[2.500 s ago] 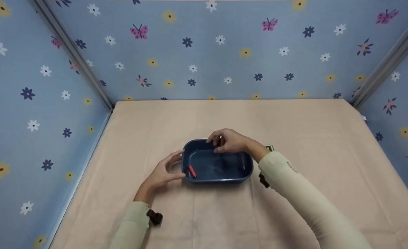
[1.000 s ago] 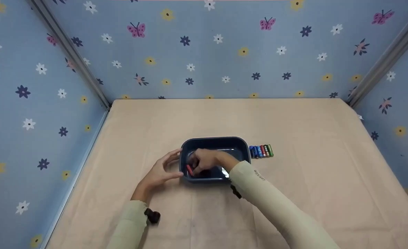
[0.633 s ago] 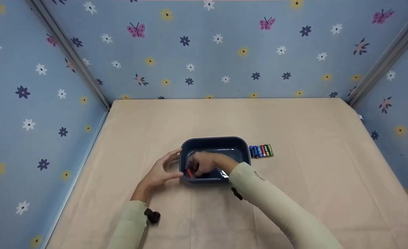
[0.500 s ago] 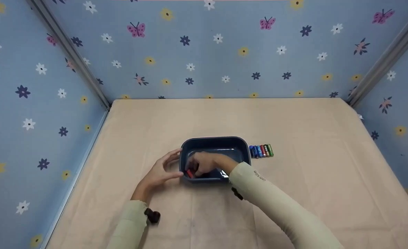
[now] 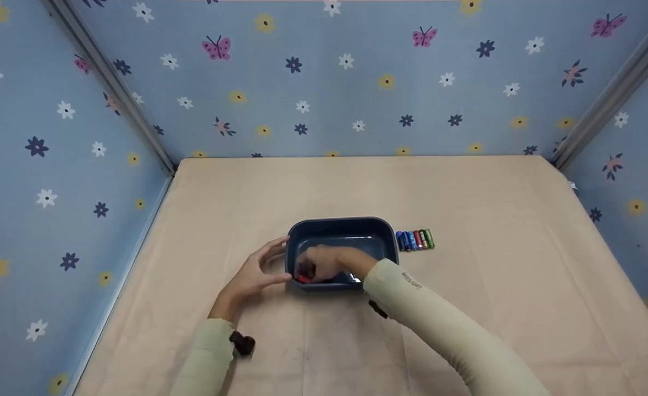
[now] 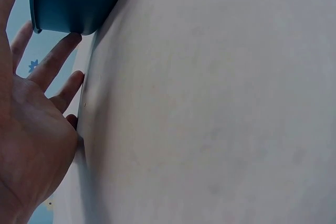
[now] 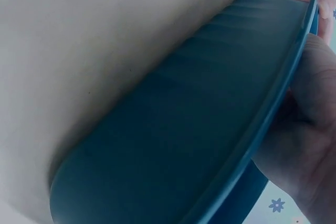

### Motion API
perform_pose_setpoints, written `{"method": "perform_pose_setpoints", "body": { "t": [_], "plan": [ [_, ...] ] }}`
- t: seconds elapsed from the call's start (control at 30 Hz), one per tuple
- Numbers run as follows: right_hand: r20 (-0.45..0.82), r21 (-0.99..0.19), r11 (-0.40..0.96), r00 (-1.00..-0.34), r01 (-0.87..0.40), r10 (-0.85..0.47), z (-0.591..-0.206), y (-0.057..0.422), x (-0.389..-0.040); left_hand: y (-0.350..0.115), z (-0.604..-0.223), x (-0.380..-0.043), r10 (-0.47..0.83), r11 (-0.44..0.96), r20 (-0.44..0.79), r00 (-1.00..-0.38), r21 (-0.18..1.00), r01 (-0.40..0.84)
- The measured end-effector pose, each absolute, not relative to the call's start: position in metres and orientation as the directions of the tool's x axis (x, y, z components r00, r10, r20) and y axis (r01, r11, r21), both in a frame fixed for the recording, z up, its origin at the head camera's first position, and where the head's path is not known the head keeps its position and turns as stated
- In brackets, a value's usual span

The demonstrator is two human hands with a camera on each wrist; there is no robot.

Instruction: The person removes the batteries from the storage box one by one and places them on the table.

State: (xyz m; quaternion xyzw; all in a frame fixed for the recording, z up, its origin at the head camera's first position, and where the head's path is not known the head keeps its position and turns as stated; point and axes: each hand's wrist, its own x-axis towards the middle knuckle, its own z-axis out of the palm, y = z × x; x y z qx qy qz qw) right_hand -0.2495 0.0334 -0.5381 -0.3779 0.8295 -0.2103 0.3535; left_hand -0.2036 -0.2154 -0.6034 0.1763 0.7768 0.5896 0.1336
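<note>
A dark blue rectangular tub stands mid-table. My left hand spreads its thumb and fingers against the tub's left end; in the left wrist view a fingertip touches the tub wall. Inside the tub, at its near left corner, my right hand has curled fingers and pinches a small red battery. Most of the battery is covered by those fingers. The right wrist view shows the tub's long outer side, which hides the fingertips of my right hand.
Just right of the tub, several batteries lie side by side in a row, blue, red and green among them. A beige cloth covers the table. Blue panels with flowers and butterflies stand at the back and both sides.
My right hand has gone from above the tub's far rim down to its near left corner. The red battery has turned and slid slightly nearer under the fingers. The left hand stays put.
</note>
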Motion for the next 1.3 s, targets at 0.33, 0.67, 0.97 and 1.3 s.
{"method": "perform_pose_setpoints", "body": {
  "t": [0.33,0.67,0.97,1.3],
  "plan": [
    [-0.557,-0.538,0.64,-0.338,-0.549,-0.758,-0.526,0.037,-0.256,-0.216,-0.603,-0.204,0.435,0.237,0.004,-0.9,0.964,0.119],
    [-0.522,-0.528,0.57,-0.289,-0.629,-0.802,-0.528,0.042,-0.261,-0.217,-0.602,-0.205,0.433,0.231,-0.009,-0.901,0.968,0.101],
    [-0.514,-0.483,0.567,-0.309,-0.667,-0.8,-0.528,0.051,-0.261,-0.215,-0.603,-0.204,0.426,0.242,-0.013,-0.905,0.965,0.1],
    [-0.487,-0.488,0.587,-0.357,-0.646,-0.797,-0.53,0.058,-0.259,-0.216,-0.605,-0.204,0.431,0.251,0.003,-0.903,0.96,0.123]
  ]
}}
